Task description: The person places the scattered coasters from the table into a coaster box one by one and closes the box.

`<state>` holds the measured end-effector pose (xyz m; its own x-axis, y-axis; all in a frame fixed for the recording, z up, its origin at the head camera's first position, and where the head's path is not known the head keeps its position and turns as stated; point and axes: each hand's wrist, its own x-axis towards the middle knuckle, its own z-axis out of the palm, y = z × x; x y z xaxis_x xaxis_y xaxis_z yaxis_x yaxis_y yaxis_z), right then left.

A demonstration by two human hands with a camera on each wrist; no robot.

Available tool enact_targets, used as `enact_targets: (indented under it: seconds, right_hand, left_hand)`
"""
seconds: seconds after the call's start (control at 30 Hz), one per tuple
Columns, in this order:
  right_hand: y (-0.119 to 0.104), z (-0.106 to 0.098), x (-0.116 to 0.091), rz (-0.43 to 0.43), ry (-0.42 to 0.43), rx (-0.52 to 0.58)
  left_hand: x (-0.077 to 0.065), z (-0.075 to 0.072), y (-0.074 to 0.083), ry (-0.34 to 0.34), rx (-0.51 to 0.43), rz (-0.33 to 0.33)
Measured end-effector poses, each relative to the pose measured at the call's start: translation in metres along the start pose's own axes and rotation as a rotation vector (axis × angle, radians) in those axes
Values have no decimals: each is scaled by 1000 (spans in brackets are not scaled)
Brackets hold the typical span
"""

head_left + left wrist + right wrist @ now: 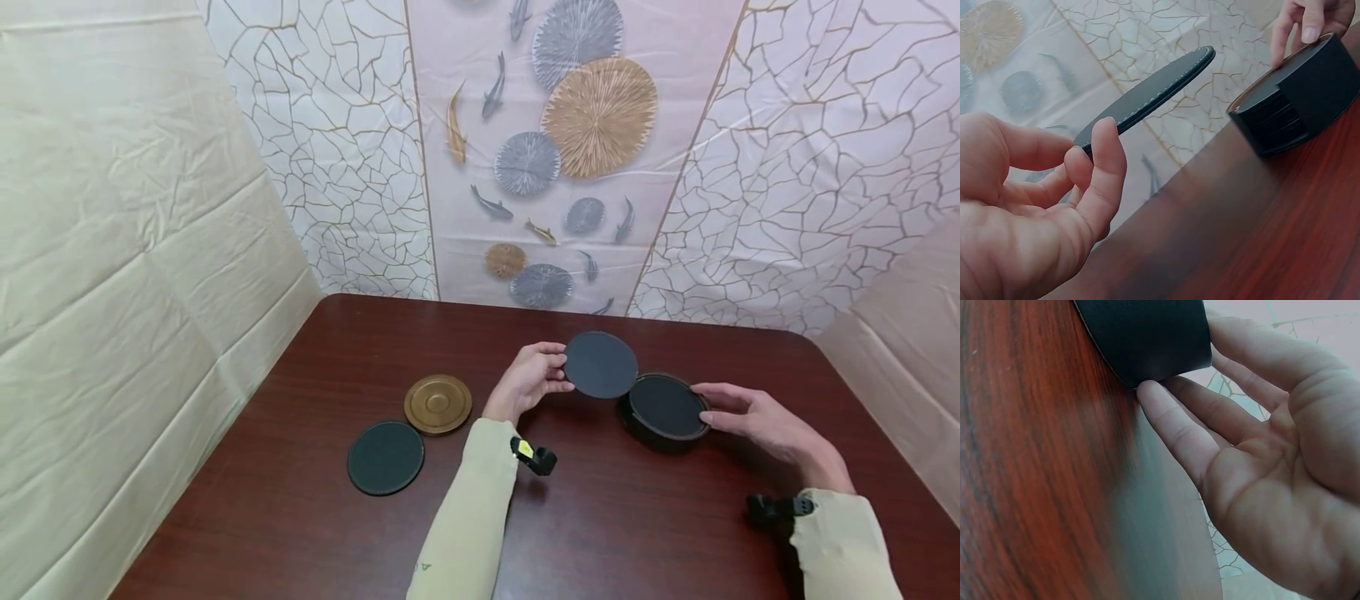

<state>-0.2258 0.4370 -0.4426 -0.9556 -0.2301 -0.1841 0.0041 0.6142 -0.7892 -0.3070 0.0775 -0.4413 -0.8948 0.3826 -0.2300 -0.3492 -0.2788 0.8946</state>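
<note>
My left hand [529,379] pinches a thin round black coaster [600,365] by its left edge, thumb on one side and fingers on the other. White stitching runs along the coaster's rim [1147,103] in the left wrist view. The coaster is tilted in the air, just left of a round black coaster holder [666,408]. That holder stands on the table with a dark disc at its top and a gap in its side wall [1272,122]. My right hand [765,421] holds the holder's right side, fingertips and thumb against its wall [1154,337].
On the left of the dark red wooden table [585,533] lie a bronze-coloured round lid or dish [438,404] and a dark green-black coaster [386,457], side by side. A patterned cloth backdrop [360,150] rises behind the table's far edge.
</note>
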Motion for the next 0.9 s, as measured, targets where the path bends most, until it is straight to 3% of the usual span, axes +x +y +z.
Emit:
enact_targets:
  seconds: [0.27,0.57,0.9]
  right_hand:
    - [-2,-1,0,36,-14,-31]
    - [0,-1,0,22,-14,-4]
    - [-1,-1,0,23,-16,8]
  left_hand:
    - [4,18,-16,10,-21,-34]
    - [4,40,-30,25,-41,-38]
    - [4,54,-43,17,-50,-7]
